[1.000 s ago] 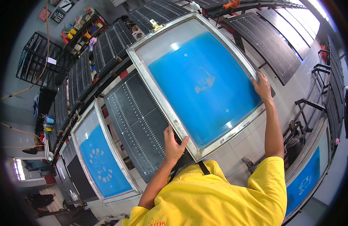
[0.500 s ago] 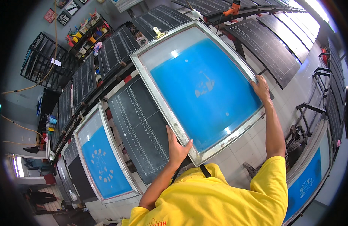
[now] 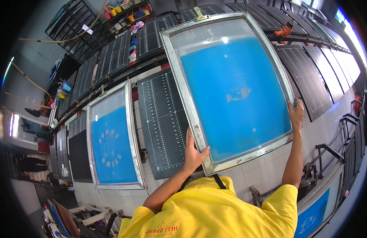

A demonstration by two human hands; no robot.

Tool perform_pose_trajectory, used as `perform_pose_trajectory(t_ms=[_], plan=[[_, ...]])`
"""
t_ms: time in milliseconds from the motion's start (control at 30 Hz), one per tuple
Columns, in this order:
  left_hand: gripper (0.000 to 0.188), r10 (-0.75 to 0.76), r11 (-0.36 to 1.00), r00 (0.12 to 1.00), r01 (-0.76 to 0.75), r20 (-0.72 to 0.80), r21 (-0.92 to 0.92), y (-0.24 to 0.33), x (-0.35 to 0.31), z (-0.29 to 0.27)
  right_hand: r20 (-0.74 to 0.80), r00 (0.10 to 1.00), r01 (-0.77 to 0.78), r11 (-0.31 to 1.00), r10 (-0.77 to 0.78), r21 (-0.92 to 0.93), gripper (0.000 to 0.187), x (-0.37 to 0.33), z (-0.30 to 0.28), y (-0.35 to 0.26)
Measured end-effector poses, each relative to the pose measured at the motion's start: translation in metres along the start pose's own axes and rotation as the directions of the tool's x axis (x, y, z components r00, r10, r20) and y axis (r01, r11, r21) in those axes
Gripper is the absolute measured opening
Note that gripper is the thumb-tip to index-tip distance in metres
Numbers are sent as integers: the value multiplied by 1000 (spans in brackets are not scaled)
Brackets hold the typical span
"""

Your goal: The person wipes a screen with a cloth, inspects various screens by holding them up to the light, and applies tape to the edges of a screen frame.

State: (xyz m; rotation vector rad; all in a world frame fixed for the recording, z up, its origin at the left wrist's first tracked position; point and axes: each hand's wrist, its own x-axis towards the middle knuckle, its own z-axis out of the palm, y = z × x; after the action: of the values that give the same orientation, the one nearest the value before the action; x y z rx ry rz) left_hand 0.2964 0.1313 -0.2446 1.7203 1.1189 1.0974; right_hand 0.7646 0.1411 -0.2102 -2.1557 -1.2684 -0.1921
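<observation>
framed screen (image 3: 231, 119): middle of the scene, pale metal frame with blue-coated mesh, its far end leaning left; a metal clip (image 3: 200, 15) sits on the far rail.
left hand (image 3: 195, 157): near left corner; thumb spread wide over the rail, fingers close together along its outer side. the rail lies between them, which likely stops that corner from slipping.
right hand (image 3: 296, 114): right rail, toward its near end; thumb at the rail, fingers bunched outside it. some fingertips are hidden, so how firmly they press cannot be told.
reason for hold: the frame is broad; one hand per side probably shares weight and limits twisting.
dark ruled board (image 3: 159, 123): left of the framed screen and partly covered by it; contact cannot be told. its white scale marks presumably serve for judging position.
second screen (image 3: 119, 119): farther left, also blue, apart from both hands.
third screen (image 3: 315, 210): near right, partly hidden by the yellow sleeve (image 3: 284, 198).
</observation>
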Motion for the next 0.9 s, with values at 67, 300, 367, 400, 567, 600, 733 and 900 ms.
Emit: perform_pose_trajectory(t_ms=[67, 300, 367, 400, 567, 600, 733, 900], plan=[[78, -85, 989, 996, 83, -6, -124, 3, -2, -10, -13, 1000, 20, 1000, -20, 15, 45, 2, -4, -11], [65, -229, 972, 945, 208, -233, -111, 4, -6, -65, 30, 995, -95, 970, 90, 223, 46, -24, -12, -96], [51, -228, 974, 909, 205, -349, -100, 8, -6, -84, 23, 996, -85, 955, 82, 283, 45, -37, 2, -111], [48, -266, 963, 894, 236, -361, -126, 9, -8, -96, 22, 997, -81, 946, 78, 313, 45, -42, 8, -119], [38, -336, 941, 776, 300, -534, -156, 14, -41, -164, 141, 990, -64, 907, 6, 416, 48, -77, 33, -185], [38, -357, 932, 739, 318, -572, -171, 17, -50, -177, 128, 991, -24, 900, -35, 435, 49, -85, 44, -192], [44, -354, 924, 697, 363, -624, -120, -2, -79, -212, 249, 965, -71, 827, -85, 558, 51, -103, 65, -208], [31, -368, 923, 568, 315, -736, -219, -3, -126, -235, 248, 955, -43, 747, -165, 663, 45, -122, 83, -246]])
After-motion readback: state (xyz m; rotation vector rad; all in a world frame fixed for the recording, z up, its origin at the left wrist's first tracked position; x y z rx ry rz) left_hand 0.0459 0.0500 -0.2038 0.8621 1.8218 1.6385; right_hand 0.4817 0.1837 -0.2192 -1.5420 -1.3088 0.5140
